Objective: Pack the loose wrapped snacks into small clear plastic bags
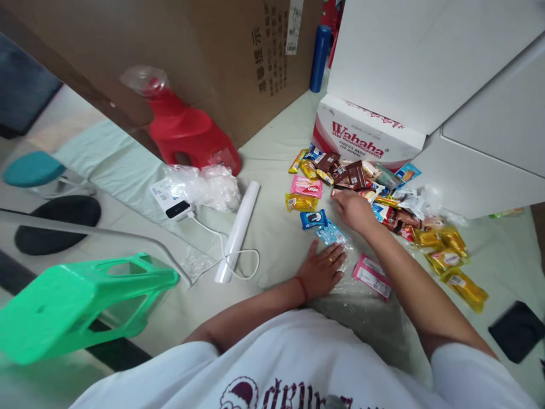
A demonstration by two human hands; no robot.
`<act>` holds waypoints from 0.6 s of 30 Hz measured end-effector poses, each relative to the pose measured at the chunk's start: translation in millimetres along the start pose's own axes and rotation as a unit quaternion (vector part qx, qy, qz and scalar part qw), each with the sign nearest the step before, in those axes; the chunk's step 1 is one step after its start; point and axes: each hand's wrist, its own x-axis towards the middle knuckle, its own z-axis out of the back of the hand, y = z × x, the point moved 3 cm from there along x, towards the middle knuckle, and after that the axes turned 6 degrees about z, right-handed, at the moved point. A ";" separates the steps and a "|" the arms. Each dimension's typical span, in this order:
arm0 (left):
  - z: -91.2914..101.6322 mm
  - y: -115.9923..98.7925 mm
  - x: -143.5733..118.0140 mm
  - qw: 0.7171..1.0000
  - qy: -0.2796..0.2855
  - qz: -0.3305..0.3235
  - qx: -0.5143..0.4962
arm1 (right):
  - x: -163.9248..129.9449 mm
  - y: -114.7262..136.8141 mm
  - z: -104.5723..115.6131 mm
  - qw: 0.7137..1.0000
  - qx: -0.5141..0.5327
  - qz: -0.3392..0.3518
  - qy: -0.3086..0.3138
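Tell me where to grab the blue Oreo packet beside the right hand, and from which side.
Pinch the blue Oreo packet by its left crimped end, coming from above on the left. It lies flat, and that side is bare cloth, while the right hand and a light blue packet crowd its right.

Pale green sheet carries snack packets: pink packet, yellow packet, blue packet, brown wrappers, golden-yellow packets toward its right edge. Red jug near the brown cardboard box. White carton bears red lettering. Bright green stool. The left hand has a red wrist string.
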 end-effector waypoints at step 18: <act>0.1 0.2 0.7 1.000 0.018 0.018 -0.013 | 46.9 -2.6 -8.3 0.994 -0.094 0.052 -0.019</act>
